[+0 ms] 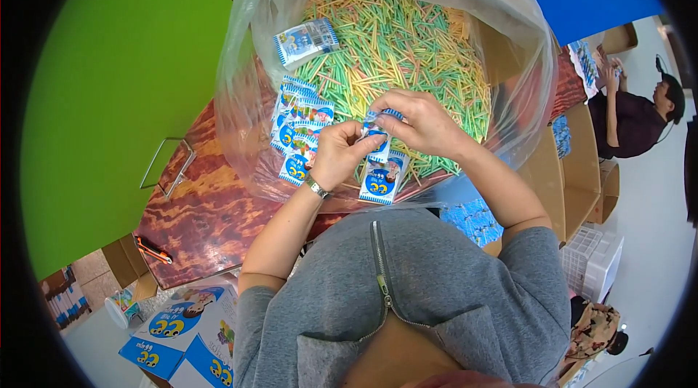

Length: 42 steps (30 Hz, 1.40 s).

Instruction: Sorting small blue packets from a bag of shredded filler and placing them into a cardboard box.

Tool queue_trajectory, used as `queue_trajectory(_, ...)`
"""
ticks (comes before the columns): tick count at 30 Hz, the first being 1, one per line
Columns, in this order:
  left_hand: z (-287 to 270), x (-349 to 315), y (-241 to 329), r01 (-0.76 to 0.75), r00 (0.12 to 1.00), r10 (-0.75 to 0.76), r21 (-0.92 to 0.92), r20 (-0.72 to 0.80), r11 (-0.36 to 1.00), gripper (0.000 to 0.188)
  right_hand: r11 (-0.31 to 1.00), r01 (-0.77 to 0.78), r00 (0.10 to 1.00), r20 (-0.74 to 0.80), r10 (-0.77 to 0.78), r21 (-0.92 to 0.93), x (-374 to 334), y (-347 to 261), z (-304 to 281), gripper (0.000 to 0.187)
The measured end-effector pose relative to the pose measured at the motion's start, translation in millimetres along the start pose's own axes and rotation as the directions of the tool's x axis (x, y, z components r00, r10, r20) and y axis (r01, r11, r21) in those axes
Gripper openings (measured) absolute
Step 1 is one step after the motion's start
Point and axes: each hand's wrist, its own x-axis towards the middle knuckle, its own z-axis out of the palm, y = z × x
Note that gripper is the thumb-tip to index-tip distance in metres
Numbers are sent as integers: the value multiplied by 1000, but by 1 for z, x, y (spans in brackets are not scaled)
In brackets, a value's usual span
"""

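Observation:
Both hands meet at a small blue-and-white packet (376, 149) over the near edge of a heap of thin pastel sticks (385, 46). My left hand (337, 154) pinches it from the left, thumb on its face. Fingers of my right hand (416, 125) grip its upper end; whether that end is sealed is hidden. The sticks lie in a large clear plastic bag (243, 75) spread open. Several similar packets (297, 130) overlap left of my left hand. A lone packet (383, 181) lies just below my hands, and a larger packet (305, 42) rests on the far left of the heap.
On the red-brown table (211, 221) are an orange box cutter (154, 250) and a bent metal wire stand (171, 170). Printed cartons (182, 326) stand lower left. Right are open cardboard boxes (582, 170), blue packets (471, 219), a white crate (592, 261) and another person (632, 115).

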Motion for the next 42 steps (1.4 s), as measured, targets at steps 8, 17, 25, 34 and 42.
queue_trajectory(8, -4, 4, -12, -41, 997, 53, 173, -62, 984, 33, 966, -250, 961, -138, 239, -67, 6, 92, -73, 36)
queue_trajectory(17, -1, 4, -16, -18, 998, 21, 52, -56, 998, 34, 583, -388, 864, -62, 499, -713, 34, 182, -107, 40)
queue_trajectory(25, 0, 5, -12, -28, 998, 31, 50, -63, 998, 35, 510, -377, 796, 11, 606, -773, 47, 172, -108, 47)
queue_trajectory(34, 2, 6, -11, -48, 999, 50, 86, -22, 995, 38, 497, -351, 798, 23, 602, -794, 53, 184, -94, 49)
queue_trajectory(42, 1, 4, -17, -63, 997, 65, 42, -51, 997, 39, 549, -435, 789, -8, 615, -714, 47, 167, -93, 41)
